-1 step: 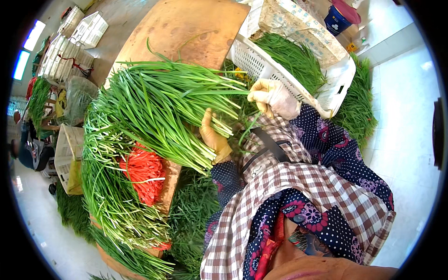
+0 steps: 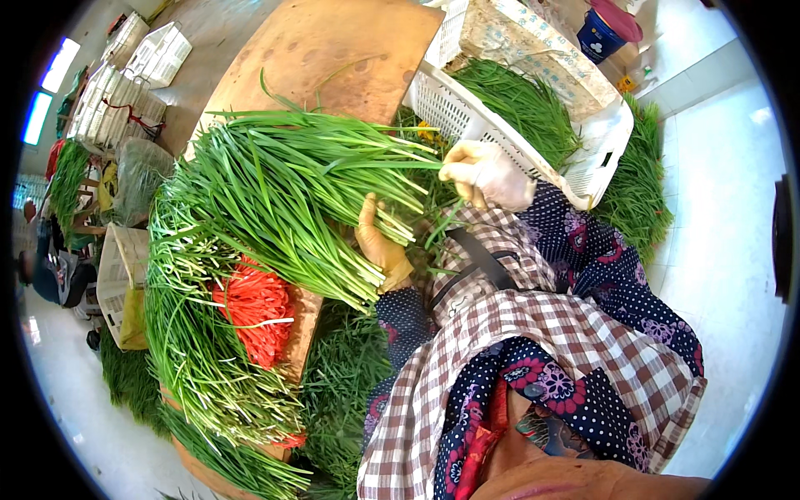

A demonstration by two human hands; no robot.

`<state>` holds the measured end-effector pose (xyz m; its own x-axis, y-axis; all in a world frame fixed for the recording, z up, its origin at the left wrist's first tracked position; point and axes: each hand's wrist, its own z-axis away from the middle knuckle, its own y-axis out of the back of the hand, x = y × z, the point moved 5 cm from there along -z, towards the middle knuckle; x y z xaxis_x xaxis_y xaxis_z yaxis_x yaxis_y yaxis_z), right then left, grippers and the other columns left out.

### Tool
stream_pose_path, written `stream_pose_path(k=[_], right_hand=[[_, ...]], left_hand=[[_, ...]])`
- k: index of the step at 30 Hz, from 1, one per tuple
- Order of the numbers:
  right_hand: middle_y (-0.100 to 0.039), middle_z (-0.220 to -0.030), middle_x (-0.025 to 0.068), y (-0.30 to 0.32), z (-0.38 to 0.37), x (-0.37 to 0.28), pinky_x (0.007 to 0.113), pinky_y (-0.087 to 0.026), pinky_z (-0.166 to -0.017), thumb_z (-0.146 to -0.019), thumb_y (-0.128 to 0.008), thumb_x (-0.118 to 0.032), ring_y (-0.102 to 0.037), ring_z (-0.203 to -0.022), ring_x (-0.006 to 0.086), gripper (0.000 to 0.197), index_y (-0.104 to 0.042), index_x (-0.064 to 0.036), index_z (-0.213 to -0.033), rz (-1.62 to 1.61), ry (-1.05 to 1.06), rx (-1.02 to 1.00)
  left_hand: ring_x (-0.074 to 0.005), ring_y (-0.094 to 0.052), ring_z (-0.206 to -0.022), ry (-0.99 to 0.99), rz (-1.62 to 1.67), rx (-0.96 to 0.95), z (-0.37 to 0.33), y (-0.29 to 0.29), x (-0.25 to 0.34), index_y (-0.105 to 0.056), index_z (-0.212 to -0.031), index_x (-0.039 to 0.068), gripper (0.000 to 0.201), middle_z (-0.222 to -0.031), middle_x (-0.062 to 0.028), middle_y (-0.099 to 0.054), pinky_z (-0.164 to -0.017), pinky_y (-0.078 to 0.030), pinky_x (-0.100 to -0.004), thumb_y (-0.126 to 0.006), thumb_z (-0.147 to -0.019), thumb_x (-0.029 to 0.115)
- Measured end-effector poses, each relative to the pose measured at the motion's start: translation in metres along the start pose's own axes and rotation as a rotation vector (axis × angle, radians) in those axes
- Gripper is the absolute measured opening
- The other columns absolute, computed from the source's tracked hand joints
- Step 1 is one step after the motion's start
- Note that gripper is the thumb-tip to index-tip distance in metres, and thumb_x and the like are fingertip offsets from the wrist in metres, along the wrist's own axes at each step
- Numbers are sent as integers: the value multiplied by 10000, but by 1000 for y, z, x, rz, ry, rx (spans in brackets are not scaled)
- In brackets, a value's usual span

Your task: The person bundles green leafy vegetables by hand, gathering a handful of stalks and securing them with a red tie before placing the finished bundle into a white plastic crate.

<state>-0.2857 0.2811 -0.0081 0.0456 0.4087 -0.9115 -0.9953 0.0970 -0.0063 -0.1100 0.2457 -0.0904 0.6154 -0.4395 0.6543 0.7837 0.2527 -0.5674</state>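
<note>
Over the table (image 2: 333, 54), slender pale-ended green stalks (image 2: 283, 187), left fingers (image 2: 367, 217) around them, right fingers (image 2: 460, 172) tight on one.

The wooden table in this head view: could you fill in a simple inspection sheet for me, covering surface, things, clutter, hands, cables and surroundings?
Surface: wooden table, partly covered by greens.
Job's things: bunch of green leaves, pale stalk ends toward the person; more greens alongside.
Clutter: red strips among the greens.
Hands: left hand holds the bunch, thumb raised; right hand at the stalk ends, grip unclear. Both look gloved.
Cables: nothing seen.
Surroundings: white crate with greens inside, blue bucket beyond.
</note>
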Motion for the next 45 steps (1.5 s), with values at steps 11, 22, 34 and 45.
stream_pose_path(k=[11,22,34,45], right_hand=[[-576,-578,113,-81,-41,30,319,-463,-422,-851,-498,-211,-562,-443,197,231,-532,15,-886,551,179,-188],[-550,-591,52,51,38,-43,192,-362,-288,-909,-442,-135,-502,-393,88,164,-550,-17,-874,-487,568,-85],[-616,-818,155,14,-79,127,377,-478,-748,-820,-533,-363,-602,-815,298,364,-584,-24,-941,1105,128,-71],[-647,-791,128,-32,-46,42,353,-471,-708,-798,-532,-454,-619,-768,262,441,-619,-30,-887,856,57,-203]], left_hand=[[-146,-590,-713,16,70,-121,1,-5,2,-591,-886,60,167,-815,-41,-614,-637,-495,-281,-554,-855,220],[-87,-509,-522,-6,39,-5,10,-2,10,-565,-778,98,120,-641,35,-544,-486,-437,-216,-593,-828,204],[-71,-474,-538,54,201,-195,-7,9,-6,-549,-902,83,152,-664,37,-513,-572,-438,-251,-591,-838,215],[-59,-411,-447,41,-114,26,1,9,2,-526,-751,115,156,-579,55,-452,-454,-405,-223,-617,-833,211]])
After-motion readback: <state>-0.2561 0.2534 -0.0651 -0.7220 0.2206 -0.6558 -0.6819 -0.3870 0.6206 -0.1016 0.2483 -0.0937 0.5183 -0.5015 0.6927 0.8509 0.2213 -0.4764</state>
